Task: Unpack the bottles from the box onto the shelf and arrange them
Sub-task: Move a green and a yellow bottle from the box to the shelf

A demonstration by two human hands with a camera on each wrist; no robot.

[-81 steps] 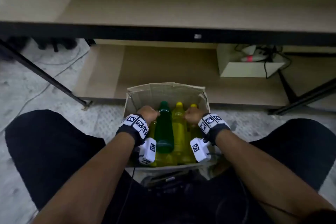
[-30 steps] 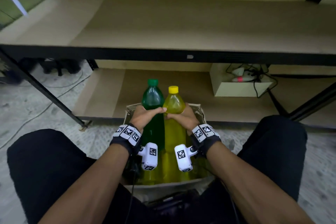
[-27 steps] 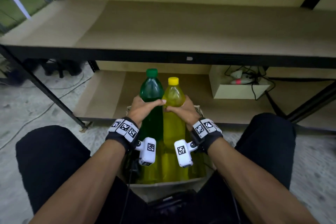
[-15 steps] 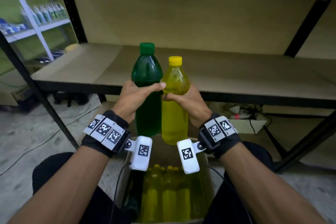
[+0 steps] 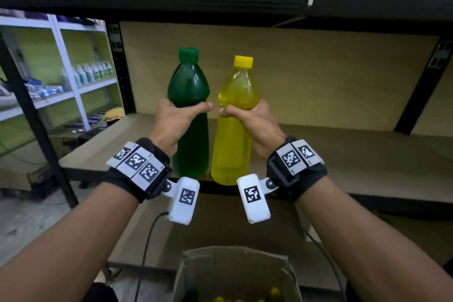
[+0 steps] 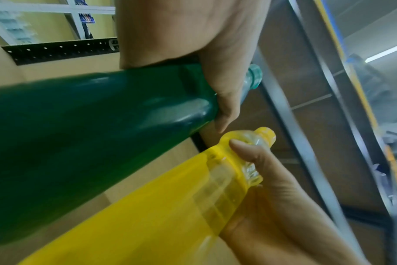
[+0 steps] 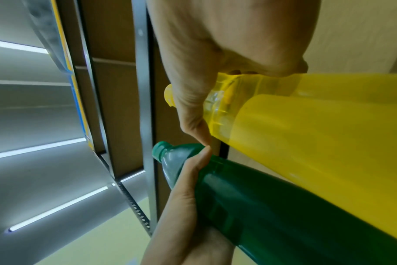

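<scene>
A white metal rack point(image 5: 61, 39) stands at the far left against a yellow-green wall point(image 5: 41, 56). On the rack's middle board a row of small pale bottles with green labels point(image 5: 85, 75) stands upright, and left of that row lie blue and white packets point(image 5: 45, 91). One board lower on the rack sits a crumpled yellow cloth point(image 5: 112, 114), with more blue packets point(image 5: 94, 117) just left of it. Below the rack a thin green cable point(image 5: 17, 154) trails over the grey concrete floor point(image 5: 29, 223).
</scene>
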